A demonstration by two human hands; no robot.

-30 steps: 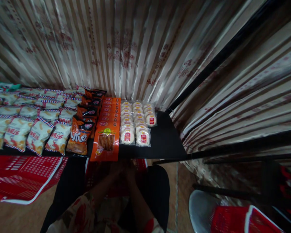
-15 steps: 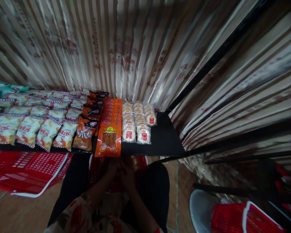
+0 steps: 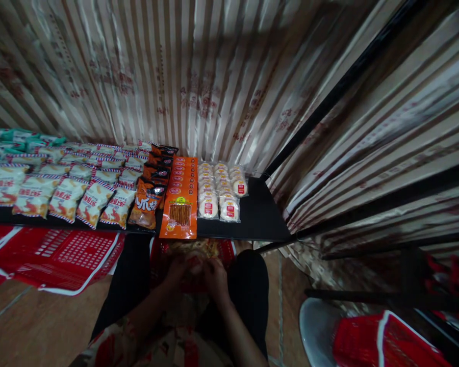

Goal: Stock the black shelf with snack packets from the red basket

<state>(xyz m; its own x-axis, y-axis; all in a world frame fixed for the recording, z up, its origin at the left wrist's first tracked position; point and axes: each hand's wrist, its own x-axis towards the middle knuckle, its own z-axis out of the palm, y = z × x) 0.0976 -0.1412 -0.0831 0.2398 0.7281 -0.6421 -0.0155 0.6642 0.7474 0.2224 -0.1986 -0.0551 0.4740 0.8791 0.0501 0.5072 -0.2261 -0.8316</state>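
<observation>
In the dim space between my knees, both of my hands are over a red basket [image 3: 230, 250]. Between them is a pale, clear-wrapped packet [image 3: 196, 266] with a red label, like the wrapped round cakes on the shelf. My left hand [image 3: 179, 271] is closed on its left side. The fingers of my right hand [image 3: 215, 278] are pinched at its right edge. More wrapped pieces [image 3: 204, 247] lie in the basket behind the hands, too dark to make out. Just above, on the black shelf [image 3: 258, 224], are rows of wrapped round cakes [image 3: 208, 205].
Left of the cakes lie a flat orange packet [image 3: 180, 199], orange-black snack bags [image 3: 145, 204] and white snack bags [image 3: 67, 196]. Another red basket [image 3: 72, 260] stands under the shelf at left. A grey stool [image 3: 313, 331], red basket [image 3: 367, 339] and black frame bar [image 3: 313, 117] are at right.
My hands, lower and close together before, have moved slightly apart, and a pale packet with a red label now shows between them. The view has shifted slightly left.
</observation>
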